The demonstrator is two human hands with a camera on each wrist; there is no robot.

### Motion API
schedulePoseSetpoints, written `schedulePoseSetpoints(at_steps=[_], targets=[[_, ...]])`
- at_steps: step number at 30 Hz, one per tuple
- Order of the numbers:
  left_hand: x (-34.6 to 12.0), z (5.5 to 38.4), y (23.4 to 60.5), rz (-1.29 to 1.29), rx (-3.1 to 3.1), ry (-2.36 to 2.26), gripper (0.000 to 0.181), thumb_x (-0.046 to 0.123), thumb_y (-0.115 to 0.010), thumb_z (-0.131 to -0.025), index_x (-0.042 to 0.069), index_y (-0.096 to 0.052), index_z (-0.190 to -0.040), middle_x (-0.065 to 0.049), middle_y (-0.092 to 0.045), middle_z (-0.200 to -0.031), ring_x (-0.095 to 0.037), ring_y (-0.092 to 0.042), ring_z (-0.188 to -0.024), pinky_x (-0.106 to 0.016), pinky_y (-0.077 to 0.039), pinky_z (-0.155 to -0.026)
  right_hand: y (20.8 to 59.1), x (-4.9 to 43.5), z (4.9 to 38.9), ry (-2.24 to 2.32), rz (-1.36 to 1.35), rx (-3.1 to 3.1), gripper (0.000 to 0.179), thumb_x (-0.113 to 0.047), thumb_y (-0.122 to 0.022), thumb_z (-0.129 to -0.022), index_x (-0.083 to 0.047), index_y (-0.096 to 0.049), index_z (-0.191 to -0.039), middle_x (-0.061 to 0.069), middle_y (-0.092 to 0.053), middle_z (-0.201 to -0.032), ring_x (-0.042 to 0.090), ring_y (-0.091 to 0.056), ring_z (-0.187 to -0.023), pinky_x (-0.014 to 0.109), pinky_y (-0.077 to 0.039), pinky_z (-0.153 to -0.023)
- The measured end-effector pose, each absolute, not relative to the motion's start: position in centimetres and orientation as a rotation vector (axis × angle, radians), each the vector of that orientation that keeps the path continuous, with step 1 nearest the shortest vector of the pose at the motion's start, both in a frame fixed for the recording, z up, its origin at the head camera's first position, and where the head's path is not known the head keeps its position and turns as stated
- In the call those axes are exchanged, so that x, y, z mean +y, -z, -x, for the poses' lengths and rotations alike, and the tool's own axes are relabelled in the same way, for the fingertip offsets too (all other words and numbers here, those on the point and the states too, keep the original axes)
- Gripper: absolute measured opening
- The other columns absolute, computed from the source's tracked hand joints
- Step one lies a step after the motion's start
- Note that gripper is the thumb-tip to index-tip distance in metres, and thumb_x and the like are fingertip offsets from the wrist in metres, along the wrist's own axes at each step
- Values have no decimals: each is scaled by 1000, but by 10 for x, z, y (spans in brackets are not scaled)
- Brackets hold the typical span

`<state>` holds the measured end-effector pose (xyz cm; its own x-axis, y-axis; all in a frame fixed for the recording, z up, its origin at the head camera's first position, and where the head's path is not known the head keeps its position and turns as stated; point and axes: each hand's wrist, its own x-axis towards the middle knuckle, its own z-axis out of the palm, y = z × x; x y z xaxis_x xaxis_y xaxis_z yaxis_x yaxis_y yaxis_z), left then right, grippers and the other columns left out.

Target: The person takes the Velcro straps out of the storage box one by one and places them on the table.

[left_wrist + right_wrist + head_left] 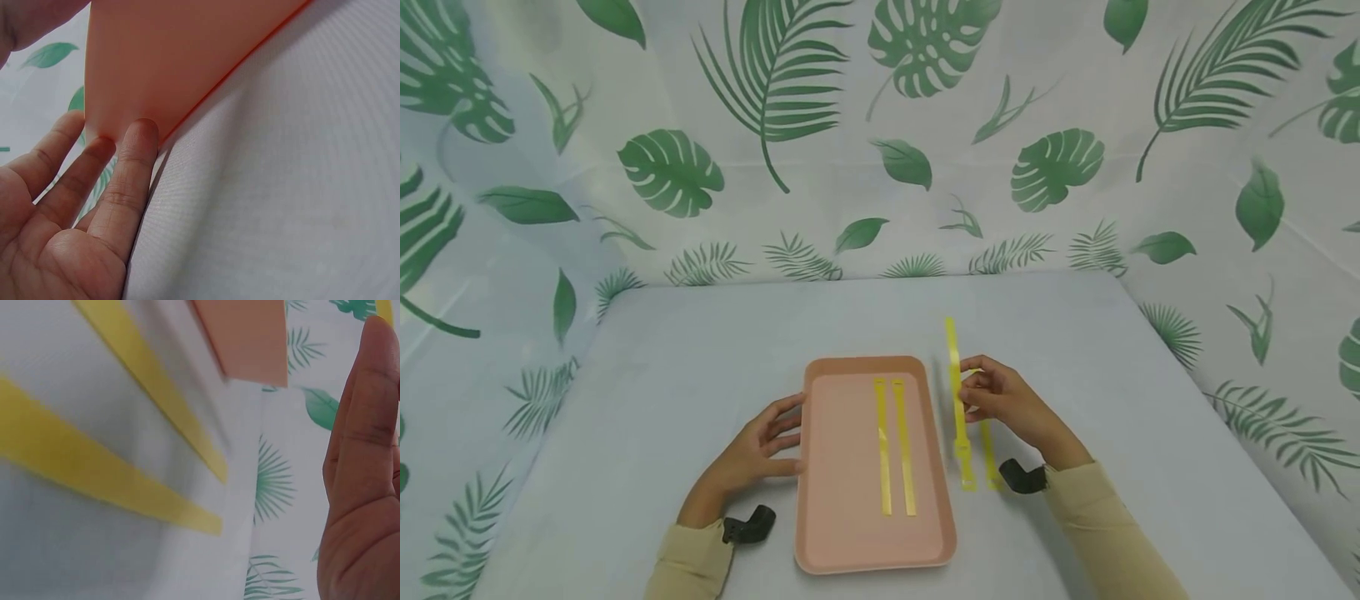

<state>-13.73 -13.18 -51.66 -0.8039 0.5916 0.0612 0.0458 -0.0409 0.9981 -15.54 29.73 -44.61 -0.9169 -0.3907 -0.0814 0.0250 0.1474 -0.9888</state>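
Observation:
A peach-coloured tray (842, 533) lies lengthwise on the table, with two yellow straps (906, 450) side by side on its right half, their slotted ends at the far side. My left hand (752, 446) touches the tray's left side with fingers spread and relaxed; the left wrist view shows fingertips against the outer wall (181, 56). Right of the tray, my right hand (1003, 398) pinches another yellow strap (953, 350) above the table, its slotted end towards me. Beneath it, two more yellow straps (150, 369) lie on the table, partly hidden in the head view.
A pale cloth covers the table (700, 333). White sheets with green leaf prints (827, 167) stand at the back and sides. A small black device (1022, 477) is strapped at each wrist.

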Motion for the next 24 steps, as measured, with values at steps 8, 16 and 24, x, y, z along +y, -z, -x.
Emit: schedulePoseSetpoints(at_steps=[8, 16, 24], targets=[[-132, 136, 518, -665, 1844, -1907, 96, 0, -84, -93, -9, -23, -167, -40, -27, -167, -53, -49, -144, -31, -57, -107, 450, 312, 148, 1829, 310, 2124, 35, 1, -61, -108, 15, -45, -136, 3, -63, -94, 14, -68, -86, 32, -66, -79], [-132, 136, 519, -665, 1832, -1916, 97, 0, -84, -92, -9, -23, -167, -42, -28, -166, -60, -44, -143, -32, -59, -105, 451, 327, 145, 1806, 237, 2150, 41, 0, -62, -108, 17, -44, -140, 5, -65, -96, 14, -68, -86, 32, -66, -77], [-131, 136, 519, -689, 1842, -1918, 95, -1, -84, -92, -11, -23, -166, -44, -29, -163, -40, -55, -142, -31, -58, -105, 452, 343, 142, 1751, 197, 2155, 44, -3, -64, -108, 16, -44, -141, 3, -65, -95, 14, -66, -87, 32, -66, -79]])
